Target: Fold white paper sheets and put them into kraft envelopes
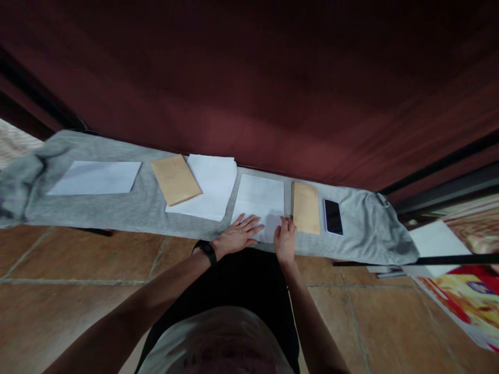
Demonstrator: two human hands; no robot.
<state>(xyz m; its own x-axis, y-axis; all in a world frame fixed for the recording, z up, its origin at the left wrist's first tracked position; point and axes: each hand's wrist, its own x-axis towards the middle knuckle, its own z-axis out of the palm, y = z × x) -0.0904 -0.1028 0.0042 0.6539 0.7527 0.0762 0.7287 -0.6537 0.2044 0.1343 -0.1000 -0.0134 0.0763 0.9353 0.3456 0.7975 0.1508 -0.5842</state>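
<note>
A white sheet of paper (259, 195) lies on the grey cloth in front of me. My left hand (238, 235) rests flat on its near left part, fingers spread, with a dark band on the wrist. At the near right corner of this sheet is my right hand (286, 238), its fingers bent together over the edge; the exact grip is small and partly hidden. Just beyond those fingers a brown envelope (306, 208) lies on the cloth. Left of the sheet, several white papers (214, 182) lie partly under another brown envelope (176, 179).
The grey cloth (152, 215) covers a narrow bench against a dark red surface (241, 114). A phone (333, 217) lies at the right, another white sheet (97, 177) at the far left. Below right are a colourful printed box (468, 301) and a pale sheet (438, 241).
</note>
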